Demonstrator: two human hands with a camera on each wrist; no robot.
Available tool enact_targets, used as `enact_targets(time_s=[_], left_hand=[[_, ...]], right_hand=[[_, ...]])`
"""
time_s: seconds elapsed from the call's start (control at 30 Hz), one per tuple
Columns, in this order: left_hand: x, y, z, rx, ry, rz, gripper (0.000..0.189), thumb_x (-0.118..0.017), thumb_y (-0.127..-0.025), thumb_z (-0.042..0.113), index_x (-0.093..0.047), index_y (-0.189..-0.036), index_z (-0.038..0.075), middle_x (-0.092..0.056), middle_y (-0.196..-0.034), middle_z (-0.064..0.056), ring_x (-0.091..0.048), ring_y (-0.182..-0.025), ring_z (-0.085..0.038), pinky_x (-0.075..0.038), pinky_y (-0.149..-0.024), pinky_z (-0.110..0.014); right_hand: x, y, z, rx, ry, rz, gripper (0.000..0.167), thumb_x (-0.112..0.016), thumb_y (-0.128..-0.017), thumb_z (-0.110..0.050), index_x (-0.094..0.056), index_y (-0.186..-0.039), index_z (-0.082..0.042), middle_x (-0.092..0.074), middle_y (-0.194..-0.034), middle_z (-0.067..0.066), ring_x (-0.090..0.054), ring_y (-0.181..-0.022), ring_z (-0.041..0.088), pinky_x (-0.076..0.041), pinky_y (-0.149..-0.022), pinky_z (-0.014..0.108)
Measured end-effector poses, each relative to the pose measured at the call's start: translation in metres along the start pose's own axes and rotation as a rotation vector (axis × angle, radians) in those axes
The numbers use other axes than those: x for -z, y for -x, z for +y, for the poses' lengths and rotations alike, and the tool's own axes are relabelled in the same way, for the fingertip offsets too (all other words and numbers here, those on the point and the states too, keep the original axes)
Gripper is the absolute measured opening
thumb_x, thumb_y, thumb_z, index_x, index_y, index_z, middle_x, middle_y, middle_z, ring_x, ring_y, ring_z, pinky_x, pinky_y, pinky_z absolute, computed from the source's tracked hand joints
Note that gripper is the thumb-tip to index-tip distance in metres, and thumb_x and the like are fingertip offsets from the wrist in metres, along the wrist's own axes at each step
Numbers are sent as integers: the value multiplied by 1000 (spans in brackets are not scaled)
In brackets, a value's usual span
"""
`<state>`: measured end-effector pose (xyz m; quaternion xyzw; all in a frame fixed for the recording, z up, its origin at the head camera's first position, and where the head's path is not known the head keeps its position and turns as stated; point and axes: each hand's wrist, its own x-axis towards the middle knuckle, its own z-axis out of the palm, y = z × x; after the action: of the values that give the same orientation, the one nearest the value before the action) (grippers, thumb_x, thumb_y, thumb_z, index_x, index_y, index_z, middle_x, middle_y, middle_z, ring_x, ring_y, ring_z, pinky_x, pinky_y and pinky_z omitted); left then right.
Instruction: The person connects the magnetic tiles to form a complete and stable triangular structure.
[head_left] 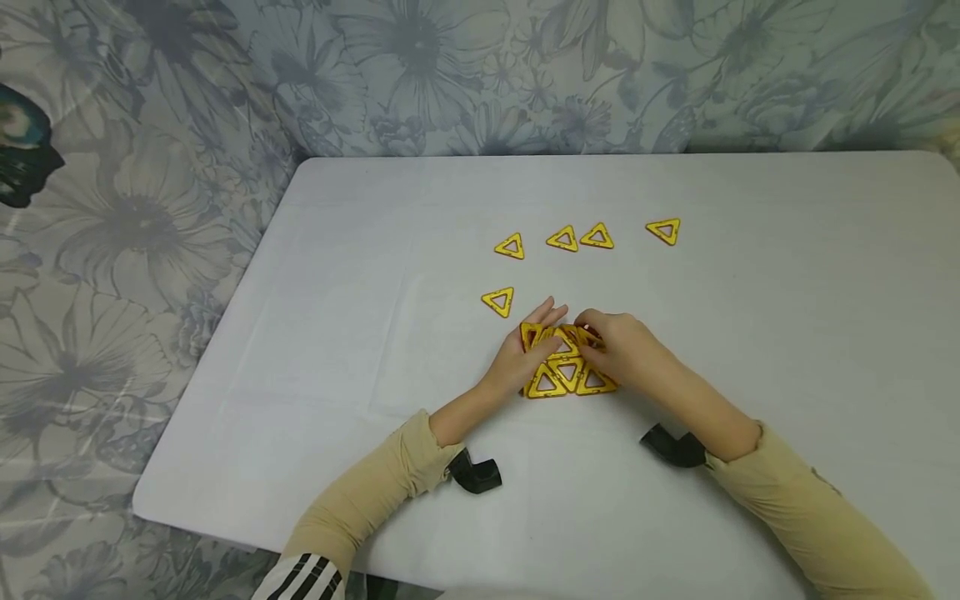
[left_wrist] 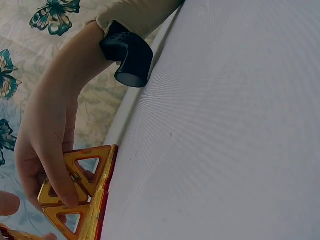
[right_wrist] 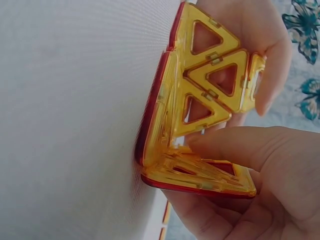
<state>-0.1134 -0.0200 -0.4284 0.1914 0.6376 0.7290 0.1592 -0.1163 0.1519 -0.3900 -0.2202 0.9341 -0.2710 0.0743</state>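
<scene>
Several yellow triangular magnetic tiles joined into a raised, folded structure [head_left: 547, 393] stand on the table between both hands. My left hand [head_left: 516, 364] holds its left side, the thumb lying over a tile and the other fingers behind. On the right side, my right hand [head_left: 630, 348] pinches a tile [right_wrist: 200, 182] between thumb and fingers. In the right wrist view that tile meets the other joined tiles [right_wrist: 227, 55] at an angle. The left wrist view has the left thumb pressed on the tiles [left_wrist: 102, 170], whose lower edges touch the table.
Beyond the hands lie loose yellow triangles: one near the left fingertips [head_left: 498, 302], one farther back [head_left: 511, 247], two side by side [head_left: 597, 237], and one at right [head_left: 663, 231]. The white table [head_left: 315, 333] meets a flower-patterned wall covering [head_left: 420, 83] behind. Black wrist mounts hang below both sleeves.
</scene>
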Motion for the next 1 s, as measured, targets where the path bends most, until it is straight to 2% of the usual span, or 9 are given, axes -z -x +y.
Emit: enact_targets(time_s=[0.17, 0.4, 0.67, 0.8, 1.0], left_hand=[[1, -1, -3, -29, -14, -37, 55, -44, -90, -5, -17, -138, -9, -30, -137, -24, -29, -127, -22, -26, -100, -29], [2, 0, -3, -49, -34, -62, 55, -47, -85, -11, -22, -135, -12, -33, -134, -26, -30, -125, -29, -25, -100, -34], [2, 0, -3, -80, -123, -64, 57, -51, -83, -11, -25, -134, -11, -39, -131, -25, -33, -124, -20, -21, -102, -29], [1, -1, -3, -99, -138, -66, 57, -51, -82, -11, -25, -133, -12, -40, -128, -27, -33, -124, -22, -20, -102, -29], [1, -2, -3, -92, -124, -75, 57, -51, -83, -11, -25, -133, -12, -40, -128, -27, -34, -123, -23, -21, -102, -28]], right_hand=[[-1, 1, 0, 17, -3, 9, 28, -65, -79, -2, -55, -103, 10, -62, -86, 19, -58, -73, 25, -49, -65, 39], [-1, 1, 0, 21, -9, 10, 28, -64, -80, -2, -54, -103, 9, -62, -88, 20, -59, -77, 27, -49, -67, 41], [0, 1, -3, 31, -5, 4, 28, -64, -80, -2, -55, -103, 9, -62, -90, 21, -60, -82, 31, -49, -70, 42], [0, 1, -2, 25, 7, 7, 29, -64, -80, -3, -56, -105, 9, -63, -92, 21, -59, -84, 31, -48, -71, 43], [0, 0, 0, -9, 9, 21, 28, -62, -82, -4, -56, -107, 9, -61, -97, 22, -59, -86, 31, -47, -74, 44]])
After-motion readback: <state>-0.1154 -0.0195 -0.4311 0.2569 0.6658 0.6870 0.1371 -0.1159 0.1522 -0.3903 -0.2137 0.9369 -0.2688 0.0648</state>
